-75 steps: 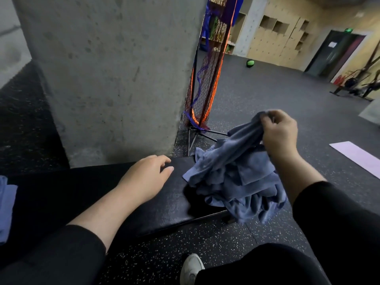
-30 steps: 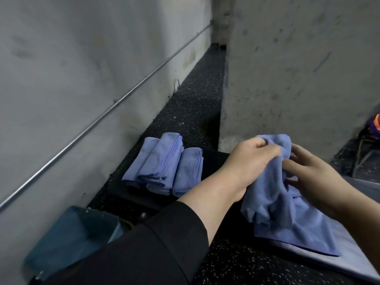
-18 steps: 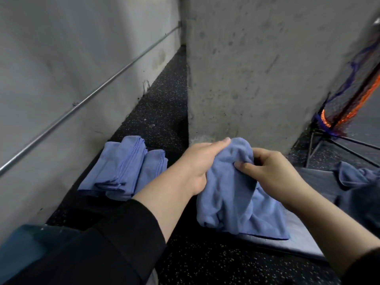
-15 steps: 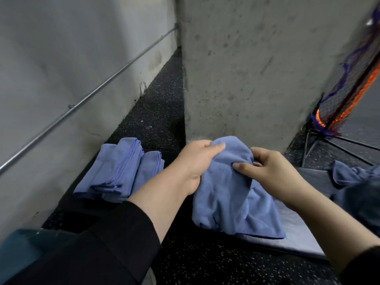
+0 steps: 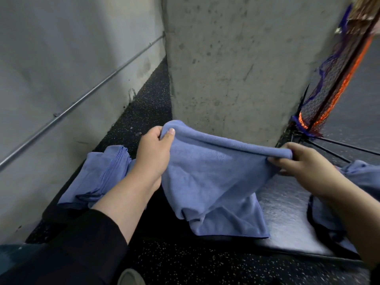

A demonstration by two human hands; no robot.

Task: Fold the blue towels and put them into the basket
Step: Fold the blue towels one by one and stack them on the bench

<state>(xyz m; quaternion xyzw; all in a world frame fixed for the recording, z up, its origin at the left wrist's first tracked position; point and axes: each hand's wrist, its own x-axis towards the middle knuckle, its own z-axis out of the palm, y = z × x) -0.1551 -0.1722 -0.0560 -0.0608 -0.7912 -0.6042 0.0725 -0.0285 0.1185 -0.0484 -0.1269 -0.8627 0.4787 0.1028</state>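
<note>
Two hands hold one blue towel [image 5: 209, 177] over the bench [image 5: 287, 219] | folded towels [image 5: 96, 177] at bench's left end | your left hand [image 5: 153, 155] pinches its left corner | your right hand [image 5: 306, 169] pinches its right corner | loose towels [image 5: 364, 173] at right end

Blue towel [image 5: 211, 182] is soft matt cloth w/ a fine nap (microfibre-looking). Concrete pillar [image 5: 236, 64] is rough, pitted, matt; the bench pad [image 5: 285, 219] has a slightly shiny textured surface. Floor [image 5: 148, 103] looks like speckled rubber, matt.
</note>
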